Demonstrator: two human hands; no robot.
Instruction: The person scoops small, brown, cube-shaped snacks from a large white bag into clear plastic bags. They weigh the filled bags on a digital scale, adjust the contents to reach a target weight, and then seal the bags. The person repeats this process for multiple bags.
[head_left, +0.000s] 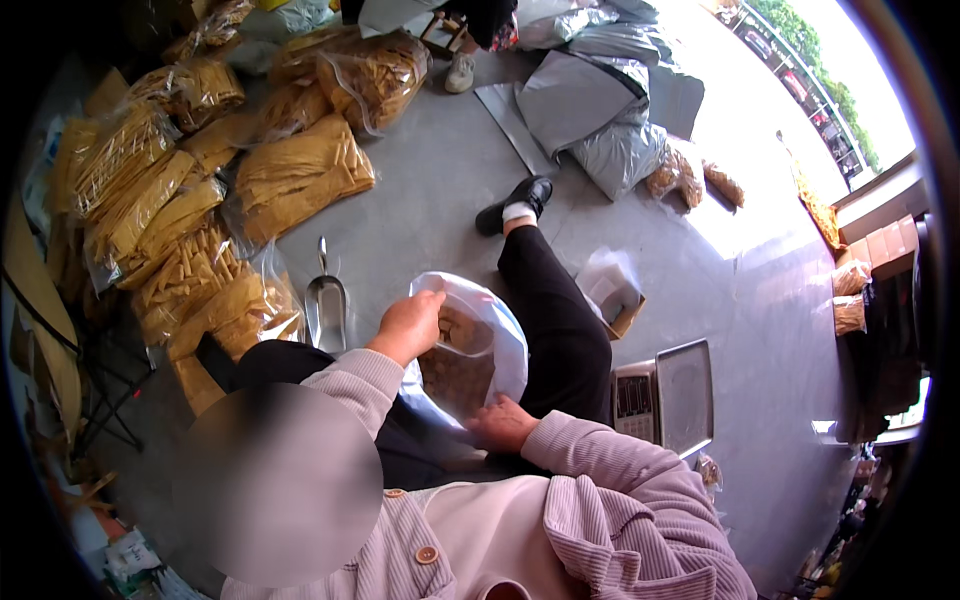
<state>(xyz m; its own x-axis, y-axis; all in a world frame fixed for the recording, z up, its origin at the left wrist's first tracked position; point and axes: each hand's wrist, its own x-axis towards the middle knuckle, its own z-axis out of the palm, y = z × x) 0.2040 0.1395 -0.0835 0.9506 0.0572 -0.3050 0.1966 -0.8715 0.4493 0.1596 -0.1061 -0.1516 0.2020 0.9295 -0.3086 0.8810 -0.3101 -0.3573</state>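
Note:
A white plastic sack (511, 337) stands with its mouth spread between my legs, brown contents lying inside. My left hand (411, 327) grips its rim on the left, near a clear plastic edge that loops across the opening. Lower right, my right hand (501, 424) is closed on the near edge of the rim. On the floor left of the sack lies a metal scoop (326, 307). To the right, a digital scale (636, 401) with a flat metal pan (685, 397) rests beside my knee. The sack hides the fingertips in part.
Clear bags of brown dried sheets (300, 176) are piled at the left. Grey plastic sacks (581, 105) lie ahead, near another person's shoe (460, 73). A small cardboard box (626, 319) with clear plastic bags sits by my right leg. Cartons (885, 251) stand at the far right.

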